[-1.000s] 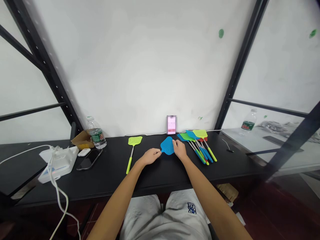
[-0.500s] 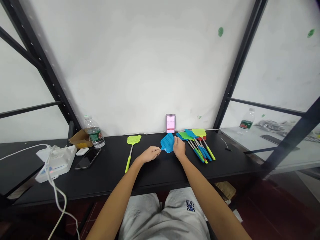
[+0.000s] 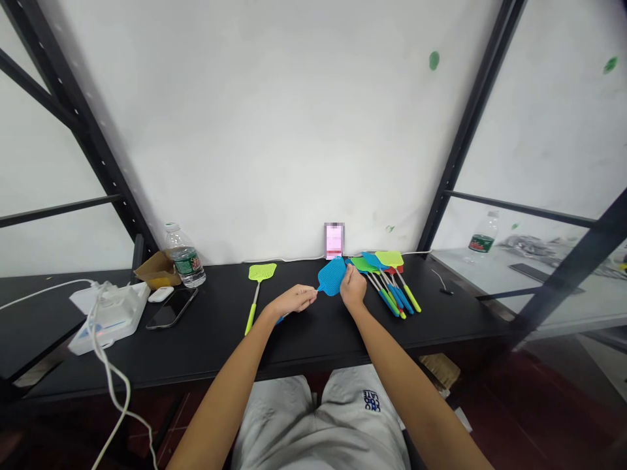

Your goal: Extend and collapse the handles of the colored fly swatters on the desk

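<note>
A blue fly swatter (image 3: 332, 277) is held between both hands above the black desk. My left hand (image 3: 296, 299) is closed around its neck, and a bit of blue handle shows below that hand. At the right edge of the perforated head, my right hand (image 3: 353, 286) pinches it between thumb and fingers. Just right of this hand lies a fanned pile of fly swatters (image 3: 392, 287) in blue, green, red and yellow-green. A single yellow-green fly swatter (image 3: 261, 273) rests to the left of my left hand, its handle pointing toward me.
A phone with a lit screen (image 3: 334, 240) leans on the wall. On the left are a water bottle (image 3: 187, 264), a cardboard box (image 3: 157, 270), a dark phone (image 3: 172, 308), a white case (image 3: 160, 294) and a power strip (image 3: 110, 320) with cables. Black metal posts flank the desk.
The blue swatter's head has shifted slightly right and tilted, with both hands still on it. A piece of blue handle now shows under my left hand.
</note>
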The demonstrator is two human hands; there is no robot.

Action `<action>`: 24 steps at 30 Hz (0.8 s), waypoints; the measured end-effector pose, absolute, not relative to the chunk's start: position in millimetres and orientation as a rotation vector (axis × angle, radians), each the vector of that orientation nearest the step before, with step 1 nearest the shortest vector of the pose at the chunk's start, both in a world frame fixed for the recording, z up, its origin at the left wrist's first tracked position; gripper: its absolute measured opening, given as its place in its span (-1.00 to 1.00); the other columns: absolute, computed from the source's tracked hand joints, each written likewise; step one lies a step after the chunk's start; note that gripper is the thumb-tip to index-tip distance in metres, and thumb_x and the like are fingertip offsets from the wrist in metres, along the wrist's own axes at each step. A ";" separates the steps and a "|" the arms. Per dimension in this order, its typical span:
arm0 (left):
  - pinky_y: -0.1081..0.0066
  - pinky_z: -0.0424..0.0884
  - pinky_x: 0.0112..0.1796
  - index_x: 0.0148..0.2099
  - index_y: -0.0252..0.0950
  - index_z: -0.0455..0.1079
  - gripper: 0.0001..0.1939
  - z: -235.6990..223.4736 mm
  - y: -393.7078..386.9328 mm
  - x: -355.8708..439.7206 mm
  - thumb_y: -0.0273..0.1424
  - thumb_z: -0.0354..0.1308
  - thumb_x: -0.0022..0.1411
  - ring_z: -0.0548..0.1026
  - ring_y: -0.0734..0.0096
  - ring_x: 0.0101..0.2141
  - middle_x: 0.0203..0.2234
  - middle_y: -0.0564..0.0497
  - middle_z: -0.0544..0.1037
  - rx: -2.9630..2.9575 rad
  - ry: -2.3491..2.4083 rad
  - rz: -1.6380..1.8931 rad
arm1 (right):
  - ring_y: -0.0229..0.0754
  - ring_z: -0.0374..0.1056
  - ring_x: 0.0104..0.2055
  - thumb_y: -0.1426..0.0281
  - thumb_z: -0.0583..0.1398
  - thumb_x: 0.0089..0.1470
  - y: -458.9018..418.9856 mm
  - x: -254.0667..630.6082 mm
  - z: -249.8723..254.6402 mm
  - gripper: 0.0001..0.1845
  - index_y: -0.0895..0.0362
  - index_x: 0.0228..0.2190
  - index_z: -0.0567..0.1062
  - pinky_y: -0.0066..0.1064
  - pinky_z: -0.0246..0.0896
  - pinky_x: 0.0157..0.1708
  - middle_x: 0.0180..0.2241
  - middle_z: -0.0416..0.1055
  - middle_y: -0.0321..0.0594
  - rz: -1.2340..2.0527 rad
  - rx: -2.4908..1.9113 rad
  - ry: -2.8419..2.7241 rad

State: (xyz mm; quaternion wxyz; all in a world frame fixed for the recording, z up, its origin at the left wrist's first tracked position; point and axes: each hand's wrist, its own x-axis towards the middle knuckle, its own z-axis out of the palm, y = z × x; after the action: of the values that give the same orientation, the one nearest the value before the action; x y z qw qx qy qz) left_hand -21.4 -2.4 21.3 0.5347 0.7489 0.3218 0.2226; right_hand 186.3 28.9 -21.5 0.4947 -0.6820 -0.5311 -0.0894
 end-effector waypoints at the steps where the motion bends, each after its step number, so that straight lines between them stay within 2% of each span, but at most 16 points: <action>1: 0.50 -0.16 -0.61 -0.44 -0.27 0.16 -0.60 21.7 -2.8 -21.2 -0.07 0.00 0.28 -0.05 0.64 -0.70 -0.77 0.24 0.04 1.774 0.759 0.522 | -0.14 0.30 -0.43 0.27 -0.18 0.36 29.1 186.4 -21.8 -0.46 0.22 -0.31 0.51 -0.38 -0.07 -0.42 -0.41 0.47 -0.03 -0.227 -1.645 -1.276; 10: 0.51 -0.12 -0.63 -0.42 -0.26 0.16 -0.58 22.8 -4.5 -22.7 -0.02 0.02 0.27 -0.09 0.64 -0.71 -0.78 0.25 0.02 1.717 0.694 0.469 | -0.05 0.35 -0.36 0.24 -0.22 0.34 29.1 187.9 -21.3 -0.38 0.24 -0.27 0.55 -0.35 0.03 -0.37 -0.40 0.48 0.05 -0.192 -1.606 -1.212; 14: 0.51 -0.13 -0.63 -0.41 -0.26 0.19 -0.56 22.6 -5.8 -22.0 0.01 0.03 0.25 -0.09 0.65 -0.71 -0.78 0.24 0.04 1.720 0.745 0.450 | -0.03 0.33 -0.39 0.22 -0.25 0.34 26.3 193.1 -18.4 -0.34 0.23 -0.34 0.53 -0.33 0.02 -0.38 -0.44 0.45 0.07 -0.121 -1.608 -1.147; 20: 0.53 -0.10 -0.62 -0.42 -0.28 0.22 -0.56 12.0 1.7 -22.3 0.02 0.04 0.21 0.02 0.64 -0.72 -0.79 0.24 0.10 1.795 0.896 0.590 | -0.08 0.30 -0.31 0.14 -0.11 0.28 21.8 201.0 -14.0 -0.53 0.14 -0.42 0.41 -0.35 0.08 -0.30 -0.38 0.44 -0.03 -0.074 -1.555 -1.061; 24: 0.53 -0.04 -0.60 -0.42 -0.29 0.23 -0.55 3.7 8.5 -25.4 0.02 0.04 0.20 0.10 0.61 -0.70 -0.78 0.19 0.20 1.879 0.983 0.663 | -0.17 0.29 -0.44 0.01 -0.05 0.23 21.0 197.6 -16.1 -0.47 0.10 -0.54 0.38 -0.40 0.11 -0.37 -0.53 0.40 -0.19 0.196 -1.433 -1.270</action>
State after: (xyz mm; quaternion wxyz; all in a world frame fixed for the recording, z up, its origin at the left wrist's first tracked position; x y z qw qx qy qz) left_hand -25.4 8.5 3.7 0.4436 0.7579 0.3965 0.2675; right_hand 197.6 21.0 -16.1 0.5714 -0.6109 -0.5416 0.0836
